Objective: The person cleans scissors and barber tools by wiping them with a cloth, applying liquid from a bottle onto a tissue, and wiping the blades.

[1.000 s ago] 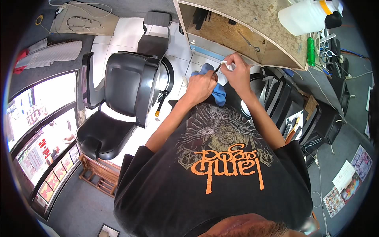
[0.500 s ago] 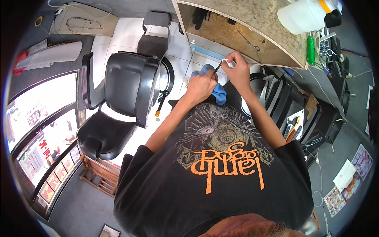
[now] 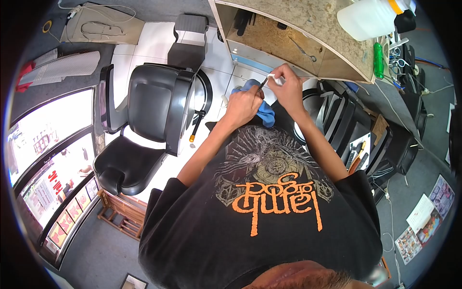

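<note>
Left hand [image 3: 244, 105]: gripped dark tool [image 3: 262, 85] over blue cloth [image 3: 266, 115], seemingly steadying it
Right hand [image 3: 288, 91]: pinched white wad [image 3: 275, 79], likely for control

A slim dark tool [image 3: 262, 86] slants toward a small white wad [image 3: 278, 81], perhaps tissue; crumpled blue cloth [image 3: 266, 115] hangs beneath the left hand [image 3: 244, 105].

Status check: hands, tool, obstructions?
Left hand grips dark slender tool. Right hand pinches white piece at its end. Blue cloth bunched beneath left hand; nothing visibly blocking either.
</note>
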Available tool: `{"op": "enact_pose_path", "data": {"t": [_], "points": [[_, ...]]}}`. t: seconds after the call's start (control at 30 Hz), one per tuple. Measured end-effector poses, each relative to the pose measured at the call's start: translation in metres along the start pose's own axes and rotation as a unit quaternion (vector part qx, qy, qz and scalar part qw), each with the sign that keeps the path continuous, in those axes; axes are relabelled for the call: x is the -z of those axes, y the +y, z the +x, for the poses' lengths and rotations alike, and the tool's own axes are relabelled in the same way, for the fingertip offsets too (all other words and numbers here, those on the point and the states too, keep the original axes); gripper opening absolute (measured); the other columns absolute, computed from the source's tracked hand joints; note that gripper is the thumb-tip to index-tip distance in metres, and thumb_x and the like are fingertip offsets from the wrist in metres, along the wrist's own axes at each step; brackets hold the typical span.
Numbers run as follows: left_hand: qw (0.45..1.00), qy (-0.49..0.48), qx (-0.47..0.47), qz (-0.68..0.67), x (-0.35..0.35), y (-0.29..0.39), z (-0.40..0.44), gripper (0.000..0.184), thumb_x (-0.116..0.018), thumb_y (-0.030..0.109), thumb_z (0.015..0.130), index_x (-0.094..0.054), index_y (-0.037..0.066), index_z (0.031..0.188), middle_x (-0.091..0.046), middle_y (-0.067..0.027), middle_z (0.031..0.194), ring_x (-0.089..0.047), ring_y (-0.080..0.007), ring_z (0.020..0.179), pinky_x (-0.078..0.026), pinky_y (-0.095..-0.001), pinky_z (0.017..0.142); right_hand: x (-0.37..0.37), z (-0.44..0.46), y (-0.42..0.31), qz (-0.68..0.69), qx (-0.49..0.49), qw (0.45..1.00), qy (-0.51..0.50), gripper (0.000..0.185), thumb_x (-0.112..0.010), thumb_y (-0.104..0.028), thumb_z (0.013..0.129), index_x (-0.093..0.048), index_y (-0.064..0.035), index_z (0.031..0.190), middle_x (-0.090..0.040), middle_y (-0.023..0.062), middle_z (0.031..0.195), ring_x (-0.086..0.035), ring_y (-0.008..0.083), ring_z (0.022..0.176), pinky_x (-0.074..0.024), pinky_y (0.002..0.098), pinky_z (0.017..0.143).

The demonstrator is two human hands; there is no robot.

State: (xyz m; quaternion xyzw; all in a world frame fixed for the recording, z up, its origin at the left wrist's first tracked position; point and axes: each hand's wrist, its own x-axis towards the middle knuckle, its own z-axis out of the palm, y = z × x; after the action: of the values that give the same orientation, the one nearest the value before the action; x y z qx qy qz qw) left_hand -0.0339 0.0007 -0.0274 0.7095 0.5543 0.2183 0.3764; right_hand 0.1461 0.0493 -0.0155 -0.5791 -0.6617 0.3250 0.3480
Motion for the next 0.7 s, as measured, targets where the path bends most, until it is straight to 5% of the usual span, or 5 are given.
{"op": "enact_pose_path", "data": {"t": [0.43, 0.7], "points": [[1.0, -0.001, 0.001, 0.01, 0.002, 0.001, -0.002, 0.024, -0.049, 0.016, 0.096, -0.063, 0.003, 0.111, -0.07, -0.022, 0.076, -0.068, -0.0459, 0.072, -0.054, -0.0545, 0.07, 0.001, -0.007, -0.007, 0.025, 0.011, 0.999, -0.023, 0.021, -0.076, -0.001, 0.082, -0.056, -0.0012, 0.088, -0.069, 0.009, 0.084, -0.07, 0.0213, 0.081, -0.0555, 0.0348, 0.079], [1.0, -0.004, 0.015, 0.002, -0.001, 0.001, -0.006, 0.024, -0.047, 0.019, 0.096, -0.064, 0.004, 0.107, -0.069, -0.0228, 0.074, -0.068, -0.0465, 0.073, -0.053, -0.0557, 0.071, -0.001, -0.005, 0.001, 0.015, 0.046, 0.999, 0.022, 0.02, -0.076, -0.002, 0.08, -0.058, -0.0011, 0.088, -0.067, 0.0122, 0.08, -0.069, 0.03, 0.072, -0.0544, 0.0382, 0.068]]}}
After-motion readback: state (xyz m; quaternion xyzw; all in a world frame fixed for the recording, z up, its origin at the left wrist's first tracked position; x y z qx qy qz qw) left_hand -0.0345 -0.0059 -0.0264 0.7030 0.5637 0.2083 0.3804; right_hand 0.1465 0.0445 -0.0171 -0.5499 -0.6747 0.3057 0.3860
